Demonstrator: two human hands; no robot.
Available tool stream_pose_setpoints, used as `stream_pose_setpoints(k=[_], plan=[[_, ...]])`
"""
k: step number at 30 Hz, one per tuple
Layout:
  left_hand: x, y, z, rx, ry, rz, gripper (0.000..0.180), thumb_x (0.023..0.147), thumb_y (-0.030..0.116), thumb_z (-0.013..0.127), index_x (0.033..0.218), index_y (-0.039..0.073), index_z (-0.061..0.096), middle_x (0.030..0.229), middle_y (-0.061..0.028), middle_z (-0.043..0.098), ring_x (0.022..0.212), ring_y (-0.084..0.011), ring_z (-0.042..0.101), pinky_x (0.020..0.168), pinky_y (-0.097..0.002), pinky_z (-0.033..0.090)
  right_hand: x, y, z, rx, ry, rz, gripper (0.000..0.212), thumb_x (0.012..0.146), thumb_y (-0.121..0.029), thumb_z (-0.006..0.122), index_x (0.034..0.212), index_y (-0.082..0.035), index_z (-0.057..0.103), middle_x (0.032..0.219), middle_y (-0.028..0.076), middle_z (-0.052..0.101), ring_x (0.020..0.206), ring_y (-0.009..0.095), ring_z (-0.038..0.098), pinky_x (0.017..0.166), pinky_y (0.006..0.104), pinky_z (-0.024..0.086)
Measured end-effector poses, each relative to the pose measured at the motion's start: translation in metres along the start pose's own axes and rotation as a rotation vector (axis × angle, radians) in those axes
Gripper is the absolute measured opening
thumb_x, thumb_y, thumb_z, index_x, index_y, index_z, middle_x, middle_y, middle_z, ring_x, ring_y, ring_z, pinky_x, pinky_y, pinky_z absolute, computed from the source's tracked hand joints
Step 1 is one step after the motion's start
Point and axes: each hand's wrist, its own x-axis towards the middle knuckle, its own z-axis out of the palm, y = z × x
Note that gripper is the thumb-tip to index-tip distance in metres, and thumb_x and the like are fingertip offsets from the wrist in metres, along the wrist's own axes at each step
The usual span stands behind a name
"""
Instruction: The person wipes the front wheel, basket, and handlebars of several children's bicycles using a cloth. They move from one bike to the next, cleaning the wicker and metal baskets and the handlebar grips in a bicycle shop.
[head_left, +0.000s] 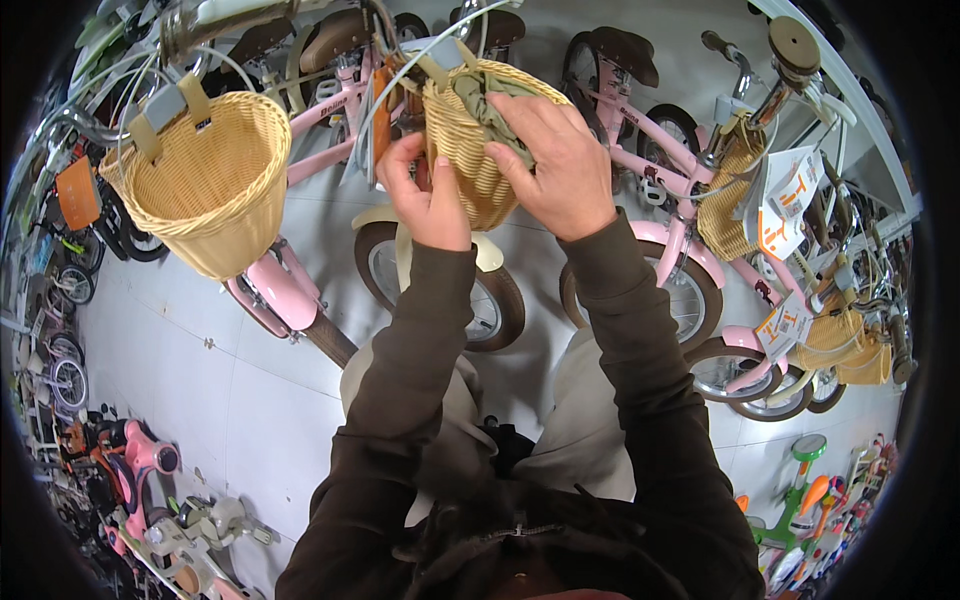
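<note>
A wicker basket (455,150) hangs from the handlebar of a bicycle in front of me, at the top centre. My right hand (565,165) presses a bunched olive-green cloth (490,105) against the basket's rim and outer side, its fingers closed over the cloth. At the basket's left side is my left hand (425,195), with curled fingers and the thumb against the weave; its fingertips are partly hidden. An orange tag (381,110) hangs just above my left fingers. Below the basket shows the bicycle's cream front fender (488,252).
To the left, a pink bicycle (280,290) carries another wicker basket (215,185). Several pink bicycles (675,235) stand on the right, some with baskets and white-and-orange tags (790,200). Children's ride-on toys (150,455) line the lower left, and a green scooter (795,500) stands lower right.
</note>
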Motion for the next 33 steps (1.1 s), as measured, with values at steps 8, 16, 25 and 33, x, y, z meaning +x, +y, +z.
stream_pose_setpoints(k=[8, 16, 25, 33], plan=[[0.019, 0.029, 0.012, 0.423, -0.298, 0.689, 0.050, 0.088, 0.032, 0.054, 0.128, 0.002, 0.046, 0.120, -0.0157, 0.049, 0.118, -0.0383, 0.038, 0.100, -0.0456, 0.030, -0.005, 0.022, -0.013, 0.447, -0.121, 0.123, 0.032, 0.080, -0.011, 0.056, 0.109, 0.001, 0.059, 0.101, 0.013, 0.061, 0.094, 0.026, 0.058, 0.083, 0.0321, 0.044], [0.022, 0.021, 0.004, 0.485, -0.389, 0.648, 0.033, 0.081, 0.033, 0.063, 0.098, 0.005, 0.060, 0.105, -0.0125, 0.049, 0.116, -0.0379, 0.038, 0.097, -0.0472, 0.030, -0.007, 0.097, 0.000, 0.246, -0.138, 0.286, 0.030, 0.078, -0.006, 0.053, 0.106, 0.001, 0.062, 0.102, 0.013, 0.061, 0.096, 0.025, 0.058, 0.086, 0.0309, 0.043], [0.024, 0.019, 0.004, 0.396, -0.306, 0.692, 0.038, 0.061, 0.018, 0.077, 0.090, 0.005, 0.057, 0.101, -0.0138, 0.049, 0.110, -0.0398, 0.043, 0.094, -0.0482, 0.035, 0.073, 0.135, 0.049, -0.162, -0.186, 0.510, 0.030, 0.074, -0.012, 0.052, 0.099, -0.008, 0.067, 0.099, 0.023, 0.062, 0.097, 0.038, 0.058, 0.087, 0.0436, 0.045], [0.021, 0.013, 0.004, 0.266, -0.279, 0.648, 0.035, 0.063, 0.016, 0.075, 0.091, 0.005, 0.058, 0.107, -0.0140, 0.052, 0.116, -0.0416, 0.041, 0.096, -0.0484, 0.034, 0.087, 0.100, 0.078, -0.070, -0.403, 0.265, 0.025, 0.074, -0.019, 0.062, 0.094, -0.005, 0.067, 0.085, 0.024, 0.063, 0.079, 0.033, 0.064, 0.076, 0.0399, 0.049]])
